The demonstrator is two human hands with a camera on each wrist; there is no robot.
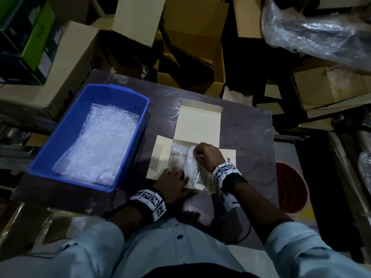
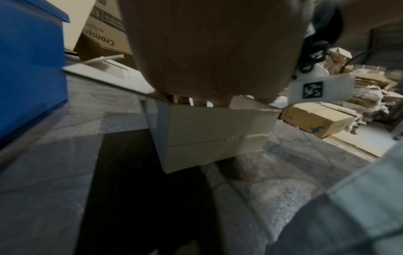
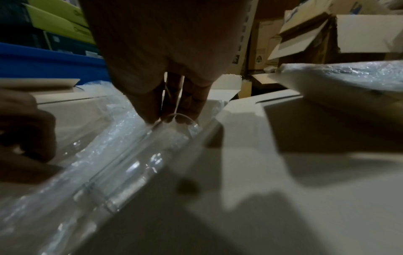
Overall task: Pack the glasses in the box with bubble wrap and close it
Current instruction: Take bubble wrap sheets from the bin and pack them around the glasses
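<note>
A white box [image 1: 197, 121] lies open on the table, lid flap raised at the far side and side flaps spread. Inside it are bubble wrap [image 1: 190, 163] and a clear glass [image 3: 139, 163] lying on its side against the right wall. My right hand [image 1: 197, 153] reaches into the box, and its fingertips [image 3: 191, 110] pinch the glass's rim. At the box's near left corner my left hand [image 1: 177, 183] has its fingers [image 2: 198, 101] hooked over the top edge of the near wall [image 2: 213, 134], with the thumb along the outside.
A blue bin [image 1: 128, 91] holding bubble wrap sheets [image 1: 94, 141] stands left of the box. A loose piece of bubble wrap [image 1: 192, 207] lies at the table's near edge. A red bucket [image 1: 291, 187] stands off the table's right side. Cardboard cartons [image 1: 192, 57] crowd behind the table.
</note>
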